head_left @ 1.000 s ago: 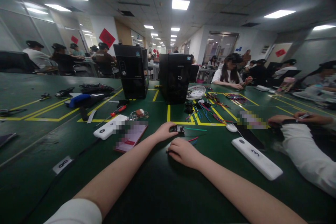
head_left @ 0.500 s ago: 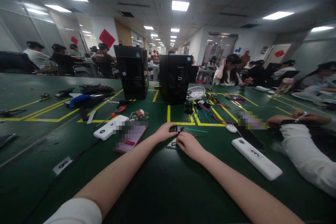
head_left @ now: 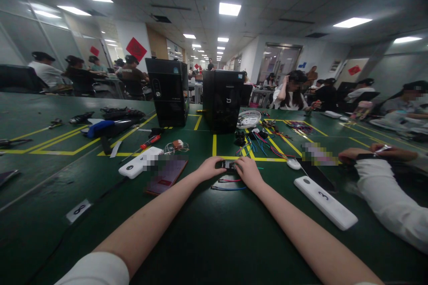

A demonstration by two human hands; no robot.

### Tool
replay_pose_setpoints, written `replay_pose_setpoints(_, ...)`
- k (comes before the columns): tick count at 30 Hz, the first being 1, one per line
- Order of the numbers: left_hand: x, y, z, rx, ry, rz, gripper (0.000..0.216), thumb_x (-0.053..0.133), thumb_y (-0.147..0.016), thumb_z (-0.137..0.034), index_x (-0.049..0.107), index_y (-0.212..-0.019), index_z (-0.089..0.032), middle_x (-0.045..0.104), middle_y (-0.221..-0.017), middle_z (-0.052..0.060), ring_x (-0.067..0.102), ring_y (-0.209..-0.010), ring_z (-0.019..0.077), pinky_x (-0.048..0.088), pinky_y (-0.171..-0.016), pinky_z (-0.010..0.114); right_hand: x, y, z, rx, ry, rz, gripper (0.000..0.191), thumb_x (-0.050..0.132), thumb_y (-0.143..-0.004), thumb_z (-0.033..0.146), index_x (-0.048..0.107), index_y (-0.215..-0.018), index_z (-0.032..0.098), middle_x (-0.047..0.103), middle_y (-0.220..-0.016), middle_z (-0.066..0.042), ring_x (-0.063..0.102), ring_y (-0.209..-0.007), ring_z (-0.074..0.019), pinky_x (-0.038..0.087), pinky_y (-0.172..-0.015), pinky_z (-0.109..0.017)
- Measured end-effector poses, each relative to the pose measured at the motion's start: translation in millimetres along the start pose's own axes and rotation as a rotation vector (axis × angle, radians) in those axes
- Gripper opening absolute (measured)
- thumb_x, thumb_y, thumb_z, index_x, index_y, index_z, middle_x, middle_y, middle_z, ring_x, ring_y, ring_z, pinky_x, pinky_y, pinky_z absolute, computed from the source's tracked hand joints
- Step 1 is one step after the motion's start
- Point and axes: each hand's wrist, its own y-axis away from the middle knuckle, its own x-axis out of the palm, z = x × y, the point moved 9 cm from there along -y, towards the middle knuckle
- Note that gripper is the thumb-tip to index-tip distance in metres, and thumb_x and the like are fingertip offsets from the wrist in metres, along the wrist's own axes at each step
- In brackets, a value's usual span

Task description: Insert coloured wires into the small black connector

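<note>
Currently we have both hands out over the green bench (head_left: 214,240), meeting around a small black component (head_left: 229,164) that sits on the mat just short of the yellow tape line (head_left: 214,144). Our left hand (head_left: 210,168) is curled around the component's left end, fingers closed on it; our right hand (head_left: 248,171) is bent over its right end with fingertips touching it, though we cannot tell whether it grips or only presses. Two loose wires, one red (head_left: 230,181) and one blue (head_left: 229,188), lie on the bench just beneath our hands, toward us. To the left of our left forearm rest a dark phone (head_left: 166,174) and a white block (head_left: 138,163); beyond them lies a red-handled screwdriver (head_left: 150,141). To the right lies a white block marked 3 (head_left: 325,201), near a co-worker's white sleeve (head_left: 388,196) at the bench's right edge. Past the tape stand two black computer towers (head_left: 169,91), a white basket (head_left: 249,118) and a tangle of coloured wires (head_left: 259,140).
</note>
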Motion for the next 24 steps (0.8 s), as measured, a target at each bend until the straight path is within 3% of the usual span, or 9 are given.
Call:
replay_pose_setpoints(13,-3,-5,14,-0.09,-0.037,-0.039,0.04,0.063,-0.073,-0.034,0.059,-0.109,-0.014,0.063,-0.109,0.01,0.057,-0.1,0.0245,0.044,-0.088,0.035,16,-19,1,-0.038,-0.017,0.007,0.014,0.046,-0.086,0.018,0.059,-0.086,0.017,0.057,-0.083,-0.005,0.051,-0.081,-0.0157,0.037,-0.072,-0.026)
replay_pose_setpoints(24,-1,-7,14,-0.077,-0.058,-0.033,0.04,0.062,-0.074,-0.035,0.059,-0.108,-0.014,0.062,-0.108,0.01,0.057,-0.1,0.0249,0.044,-0.088,0.035,10,-18,-5,0.036,-0.076,-0.104,0.017,0.037,-0.087,0.015,0.053,-0.083,0.017,0.056,-0.081,-0.005,0.051,-0.08,-0.0169,0.038,-0.073,-0.027)
